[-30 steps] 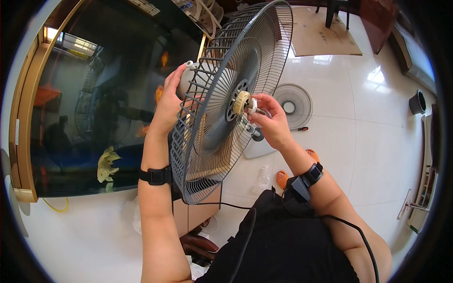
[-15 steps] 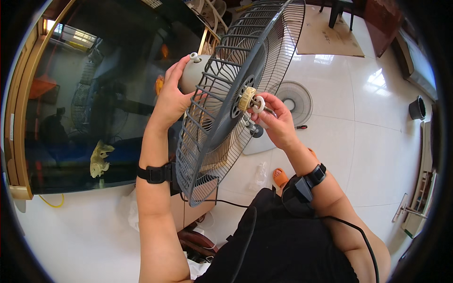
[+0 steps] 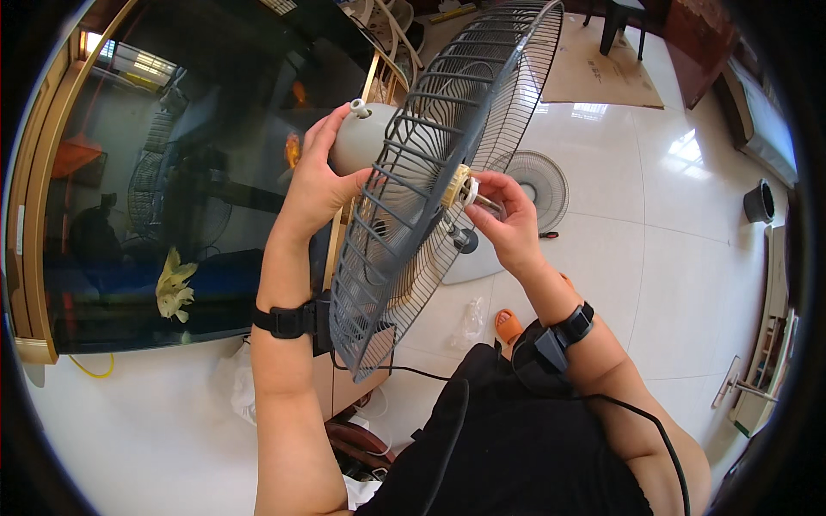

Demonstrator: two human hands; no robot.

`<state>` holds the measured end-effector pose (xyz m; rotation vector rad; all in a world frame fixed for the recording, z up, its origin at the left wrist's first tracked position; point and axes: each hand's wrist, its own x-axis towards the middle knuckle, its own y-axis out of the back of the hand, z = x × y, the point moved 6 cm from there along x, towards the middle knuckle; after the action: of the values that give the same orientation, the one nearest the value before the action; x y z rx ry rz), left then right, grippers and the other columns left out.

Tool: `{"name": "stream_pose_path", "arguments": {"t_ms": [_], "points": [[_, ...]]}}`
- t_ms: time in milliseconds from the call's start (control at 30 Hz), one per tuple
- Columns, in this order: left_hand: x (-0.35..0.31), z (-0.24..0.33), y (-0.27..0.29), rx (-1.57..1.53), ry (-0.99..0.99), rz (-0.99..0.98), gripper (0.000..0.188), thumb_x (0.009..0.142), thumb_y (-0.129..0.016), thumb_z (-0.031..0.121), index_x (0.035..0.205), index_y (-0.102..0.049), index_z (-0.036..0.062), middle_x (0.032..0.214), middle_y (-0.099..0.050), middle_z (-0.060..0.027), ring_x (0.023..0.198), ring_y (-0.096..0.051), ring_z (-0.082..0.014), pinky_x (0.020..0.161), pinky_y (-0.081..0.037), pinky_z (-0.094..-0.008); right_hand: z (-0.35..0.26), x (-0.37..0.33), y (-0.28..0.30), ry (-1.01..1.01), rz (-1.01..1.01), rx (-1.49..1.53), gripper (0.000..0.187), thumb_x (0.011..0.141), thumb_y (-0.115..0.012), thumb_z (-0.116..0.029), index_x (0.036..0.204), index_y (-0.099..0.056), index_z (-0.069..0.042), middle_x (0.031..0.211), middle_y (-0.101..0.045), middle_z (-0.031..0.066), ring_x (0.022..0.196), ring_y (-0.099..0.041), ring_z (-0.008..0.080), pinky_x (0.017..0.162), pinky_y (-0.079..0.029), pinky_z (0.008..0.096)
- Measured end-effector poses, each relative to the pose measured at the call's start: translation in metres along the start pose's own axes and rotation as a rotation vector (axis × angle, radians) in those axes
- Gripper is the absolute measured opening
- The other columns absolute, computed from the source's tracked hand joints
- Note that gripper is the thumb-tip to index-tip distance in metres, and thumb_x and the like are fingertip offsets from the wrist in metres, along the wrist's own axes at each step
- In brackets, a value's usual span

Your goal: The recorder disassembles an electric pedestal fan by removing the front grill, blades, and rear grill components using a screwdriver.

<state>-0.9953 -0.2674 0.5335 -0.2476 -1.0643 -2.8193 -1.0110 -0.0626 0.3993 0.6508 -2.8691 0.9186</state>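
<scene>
One cupped left hand gripping smooth domed grey motor housing, right hand pinching white ring at metal shaft, ribbed cream knob, curved wire grille

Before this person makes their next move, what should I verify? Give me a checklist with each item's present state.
1. Left hand supporting the rounded, light-grey motor housing: ok, fingers rest on it.
2. Right hand gripping the small white plastic ring: ok, pinched around the slim metal shaft.
3. Ribbed cream plastic nut at the centre of the dark-grey wire guard: ok, it sits there.
4. Nut fully tight: cannot tell.
5. Black-and-red screwdriver put away: not ok, it lies beside the round grey wire grille on the white tiled floor.
6. Power disconnected: cannot tell; no mains plug can be made out.
</scene>
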Motion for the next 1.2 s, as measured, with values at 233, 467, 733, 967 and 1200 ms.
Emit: {"name": "stream_pose_path", "arguments": {"t_ms": [233, 467, 733, 967, 1200], "points": [[-0.001, -0.001, 0.001, -0.013, 0.036, -0.002, 0.084, 0.063, -0.081, 0.028, 0.133, -0.040, 0.0096, 0.133, -0.034, -0.0089, 0.119, -0.040, -0.0220, 0.100, -0.035, -0.0326, -0.003, -0.002, -0.003, 0.017, 0.038, -0.066, 0.039, 0.079, -0.064, 0.002, 0.116, -0.050, 0.000, 0.104, -0.057, 0.0042, 0.097, -0.055, 0.0118, 0.084, -0.046, 0.0246], [-0.001, 0.000, -0.004, -0.087, 0.022, -0.006, 0.079, 0.066, -0.079, 0.017, 0.134, -0.038, 0.0068, 0.132, -0.035, -0.0085, 0.118, -0.041, -0.0202, 0.097, -0.041, -0.0316, -0.003, -0.002, -0.007, 0.079, 0.125, -0.098, 0.037, 0.080, -0.065, 0.000, 0.115, -0.052, 0.001, 0.101, -0.058, 0.0056, 0.097, -0.057, 0.0135, 0.086, -0.047, 0.0253], [0.006, -0.016, -0.005, -0.070, -0.074, -0.042, 0.075, 0.069, -0.074, 0.003, 0.134, -0.036, 0.0056, 0.131, -0.034, -0.0097, 0.111, -0.048, -0.0230, 0.084, -0.052, -0.0340, -0.003, -0.004, -0.006, 0.030, 0.142, -0.130, 0.035, 0.081, -0.062, 0.003, 0.114, -0.051, 0.002, 0.111, -0.057, 0.0091, 0.103, -0.057, 0.0165, 0.089, -0.047, 0.0282], [0.031, -0.029, -0.017, -0.294, 0.170, 0.008, 0.069, 0.073, -0.070, 0.001, 0.132, -0.035, 0.0049, 0.128, -0.034, -0.0090, 0.101, -0.055, -0.0237, 0.079, -0.055, -0.0330, -0.024, -0.003, -0.008, 0.290, 0.171, -0.419, 0.036, 0.073, -0.070, -0.004, 0.107, -0.058, -0.002, 0.088, -0.061, 0.0109, 0.079, -0.061, 0.0217, 0.071, -0.050, 0.0293], [0.051, -0.024, -0.013, -0.120, 0.138, -0.002, 0.068, 0.073, -0.070, 0.001, 0.132, -0.035, 0.0049, 0.127, -0.034, -0.0090, 0.100, -0.056, -0.0237, 0.078, -0.055, -0.0329, -0.030, -0.006, -0.015, 0.370, 0.222, -0.377, 0.036, 0.071, -0.069, -0.003, 0.106, -0.058, -0.002, 0.088, -0.060, 0.0116, 0.077, -0.061, 0.0226, 0.069, -0.050, 0.0298]]}}
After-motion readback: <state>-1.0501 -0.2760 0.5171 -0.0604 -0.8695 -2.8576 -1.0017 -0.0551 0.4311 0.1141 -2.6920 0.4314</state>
